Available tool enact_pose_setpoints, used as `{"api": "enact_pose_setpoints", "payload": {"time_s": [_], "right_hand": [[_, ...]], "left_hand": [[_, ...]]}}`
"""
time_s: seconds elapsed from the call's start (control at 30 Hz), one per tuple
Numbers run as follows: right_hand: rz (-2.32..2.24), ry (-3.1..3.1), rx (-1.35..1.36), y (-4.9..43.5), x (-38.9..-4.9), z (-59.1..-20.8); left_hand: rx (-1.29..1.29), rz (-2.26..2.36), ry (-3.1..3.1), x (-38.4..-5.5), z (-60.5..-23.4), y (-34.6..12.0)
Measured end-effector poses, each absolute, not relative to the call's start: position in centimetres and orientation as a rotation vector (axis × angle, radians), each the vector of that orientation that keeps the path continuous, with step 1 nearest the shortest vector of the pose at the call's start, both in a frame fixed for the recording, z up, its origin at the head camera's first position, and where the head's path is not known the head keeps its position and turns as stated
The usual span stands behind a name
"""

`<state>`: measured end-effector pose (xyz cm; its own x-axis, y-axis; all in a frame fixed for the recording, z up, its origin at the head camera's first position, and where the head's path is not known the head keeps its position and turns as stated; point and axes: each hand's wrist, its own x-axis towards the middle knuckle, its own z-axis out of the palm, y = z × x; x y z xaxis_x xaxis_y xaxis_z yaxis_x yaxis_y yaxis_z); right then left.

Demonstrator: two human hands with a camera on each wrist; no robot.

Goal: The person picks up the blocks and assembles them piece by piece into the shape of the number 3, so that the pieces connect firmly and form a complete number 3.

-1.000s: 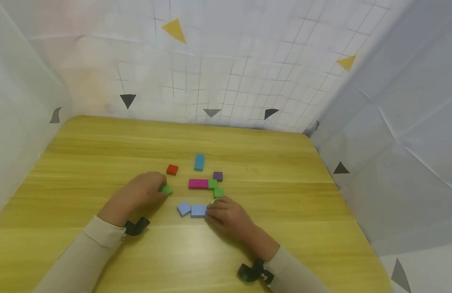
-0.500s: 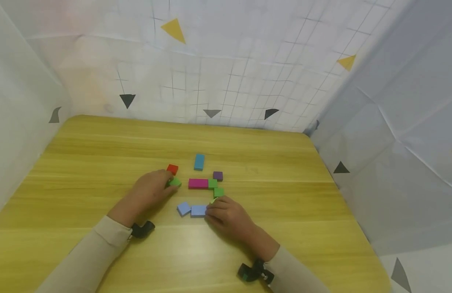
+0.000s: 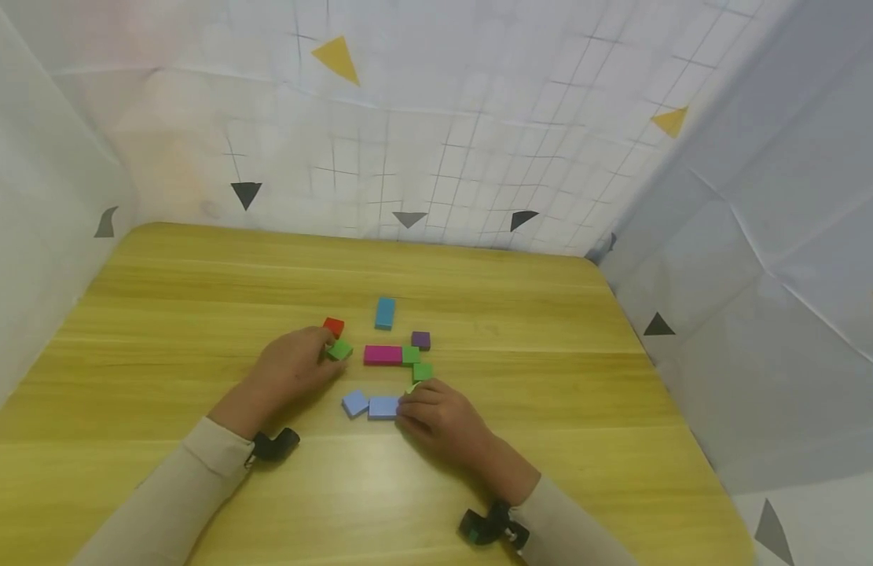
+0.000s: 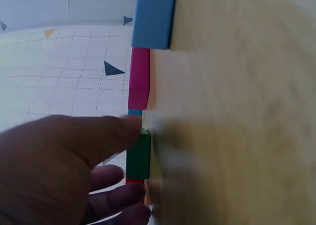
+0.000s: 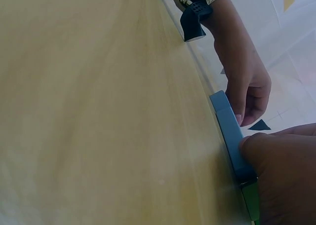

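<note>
My left hand [image 3: 292,364] is beside a green block [image 3: 340,350] lying on the table. The thumb [image 4: 116,129] and fingers stand loosely about that block, with a visible gap. A red block [image 3: 333,327] lies just behind it, partly covered by the fingers. My right hand [image 3: 443,420] has curled fingers at the right end of a long light blue block [image 3: 383,407], its thumb touching that block in the right wrist view. A pale yellow-green piece [image 3: 412,388] shows partly under the right fingers. A small light blue block [image 3: 355,403] sits at an angle against the long one's left end.
A magenta block [image 3: 383,355] touches a green block [image 3: 411,356], with another green block [image 3: 423,372] in front. A purple block [image 3: 421,339] and a blue block [image 3: 385,313] lie farther back. White patterned sheets [image 3: 436,118] surround the wooden table [image 3: 585,377].
My left hand has moved right and away from me with the green block, which now lies near the red block. Its fingers have loosened. My right hand has stayed in place.
</note>
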<state>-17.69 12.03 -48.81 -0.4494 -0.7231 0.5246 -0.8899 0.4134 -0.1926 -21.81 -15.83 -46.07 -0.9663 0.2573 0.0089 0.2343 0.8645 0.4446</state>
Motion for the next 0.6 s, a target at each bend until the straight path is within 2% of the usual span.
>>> {"api": "enact_pose_setpoints", "payload": {"time_s": [0.23,0.6], "right_hand": [[0.635,-2.314,1.393,12.2,-17.6,-48.8],[0.629,-2.305,1.41,12.6,-17.5,-49.0]], "left_hand": [[0.478,0.657,3.049,-22.0,-46.8,-15.7],[0.433,0.689,3.075,-22.4,-47.1,-14.6]]}}
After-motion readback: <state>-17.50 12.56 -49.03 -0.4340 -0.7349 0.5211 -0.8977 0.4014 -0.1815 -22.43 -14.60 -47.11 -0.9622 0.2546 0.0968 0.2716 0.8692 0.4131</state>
